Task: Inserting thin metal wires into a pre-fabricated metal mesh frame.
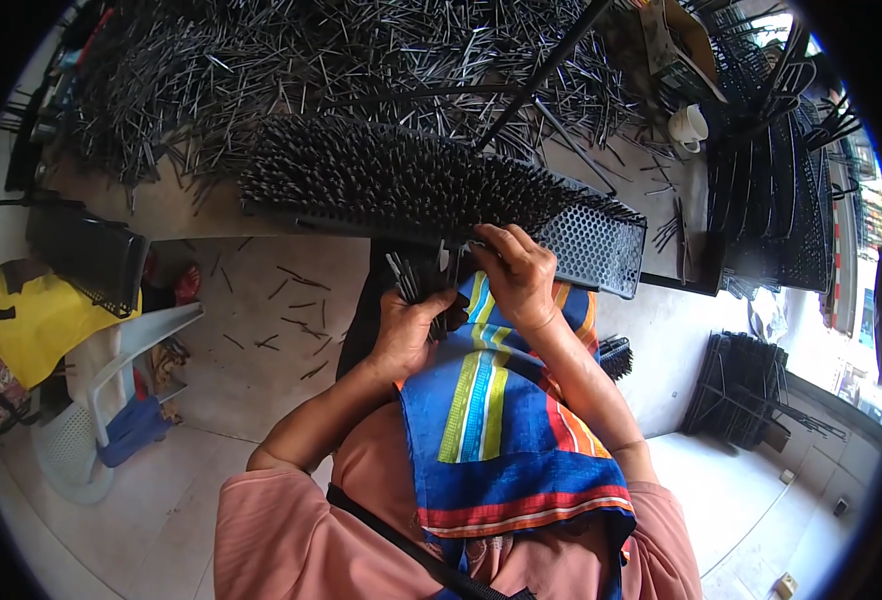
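My left hand [404,330] is closed round a bundle of thin dark sticks [408,276], their ends poking up past the fingers. Just right of it, my right hand [521,272] has its fingers drawn together at the near edge of a black perforated tray [603,247]. What those fingertips pinch, if anything, is too small to make out. Dark sticks [371,178] stand upright, densely packed, across most of the tray. Rows of holes show bare at its right end. A striped multicoloured cloth [501,390] hangs over my front below the hands.
Behind the tray, a large heap of loose dark sticks [291,75] covers the table. A white cup [688,127], an open carton [679,48] and black perforated racks [773,200] stand at right. A pale plastic chair [111,400] is at left. Sticks lie scattered on the floor [251,370].
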`<control>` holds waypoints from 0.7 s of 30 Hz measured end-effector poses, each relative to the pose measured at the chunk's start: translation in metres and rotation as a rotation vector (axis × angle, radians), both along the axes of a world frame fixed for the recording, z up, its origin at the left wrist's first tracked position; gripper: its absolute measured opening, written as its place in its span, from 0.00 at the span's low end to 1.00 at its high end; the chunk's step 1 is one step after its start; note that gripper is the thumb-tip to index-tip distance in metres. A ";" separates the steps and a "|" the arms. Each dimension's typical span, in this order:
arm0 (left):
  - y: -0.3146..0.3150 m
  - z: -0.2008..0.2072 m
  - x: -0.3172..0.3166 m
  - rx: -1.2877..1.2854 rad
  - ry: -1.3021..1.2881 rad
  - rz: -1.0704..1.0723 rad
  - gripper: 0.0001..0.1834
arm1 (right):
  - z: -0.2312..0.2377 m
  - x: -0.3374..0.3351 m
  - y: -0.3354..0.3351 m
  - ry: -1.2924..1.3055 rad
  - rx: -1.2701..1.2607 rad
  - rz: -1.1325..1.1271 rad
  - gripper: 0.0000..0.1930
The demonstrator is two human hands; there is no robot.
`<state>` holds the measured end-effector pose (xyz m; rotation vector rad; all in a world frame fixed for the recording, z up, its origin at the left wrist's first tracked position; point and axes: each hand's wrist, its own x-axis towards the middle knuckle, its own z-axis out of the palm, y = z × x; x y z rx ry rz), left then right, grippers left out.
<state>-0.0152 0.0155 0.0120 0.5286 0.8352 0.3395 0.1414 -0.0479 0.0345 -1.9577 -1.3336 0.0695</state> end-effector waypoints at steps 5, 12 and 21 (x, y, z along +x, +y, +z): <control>0.000 0.004 0.003 -0.007 -0.027 0.033 0.05 | 0.006 -0.008 -0.001 0.178 0.069 -0.115 0.16; -0.002 -0.004 -0.006 -0.035 0.015 0.010 0.06 | -0.001 0.005 0.016 0.024 -0.033 -0.056 0.04; 0.002 0.000 -0.002 -0.029 0.014 -0.003 0.06 | 0.003 0.012 0.016 0.034 -0.060 0.049 0.06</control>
